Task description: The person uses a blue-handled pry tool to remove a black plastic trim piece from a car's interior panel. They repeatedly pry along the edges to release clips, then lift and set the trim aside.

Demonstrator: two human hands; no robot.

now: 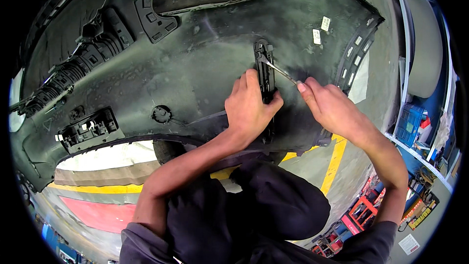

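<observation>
A large dark grey car bumper (195,54) fills the upper part of the head view, inner side up. A narrow black plastic bracket (264,68) is fixed upright on it. My left hand (250,107) grips the lower part of that bracket, thumb on its right side. My right hand (328,107) holds a thin metal screwdriver (279,70) whose tip touches the upper part of the bracket.
A black sensor mount (90,129) and a round hole fitting (161,114) sit on the bumper to the left. White stickers (321,29) lie near its right end. Yellow floor lines (334,164) and a red floor patch (100,212) run below. Shelving with boxes (415,122) stands at right.
</observation>
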